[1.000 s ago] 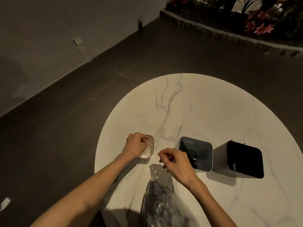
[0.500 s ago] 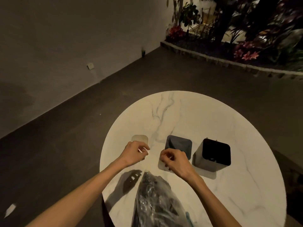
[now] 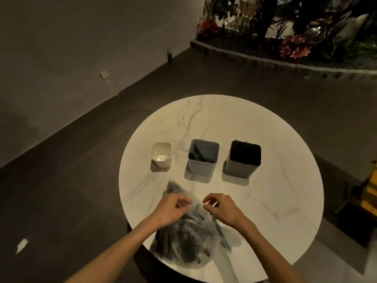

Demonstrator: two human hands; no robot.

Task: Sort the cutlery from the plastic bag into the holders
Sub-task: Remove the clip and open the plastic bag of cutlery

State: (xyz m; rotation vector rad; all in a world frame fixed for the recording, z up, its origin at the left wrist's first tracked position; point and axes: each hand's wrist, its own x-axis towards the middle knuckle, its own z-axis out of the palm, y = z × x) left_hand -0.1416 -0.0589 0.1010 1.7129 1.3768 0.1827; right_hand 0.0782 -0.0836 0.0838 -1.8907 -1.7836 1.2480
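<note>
Here, three holders stand in a row on the table [image 3: 275, 160]: white holder [image 3: 161, 154], grey holder [image 3: 203, 158] (dark cutlery [image 3: 196, 155] inside), black holder [image 3: 244, 158]. The bag [image 3: 183, 237] lies at the near edge. The left hand [image 3: 172, 209] pinches the bag's film. The right hand [image 3: 222, 208] has curled fingers; whether it grips the film cannot be told.

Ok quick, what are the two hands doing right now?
Left hand: pinches the plastic bag.
Right hand: fingers curled at the bag's edge; cannot tell if it grips.
</note>
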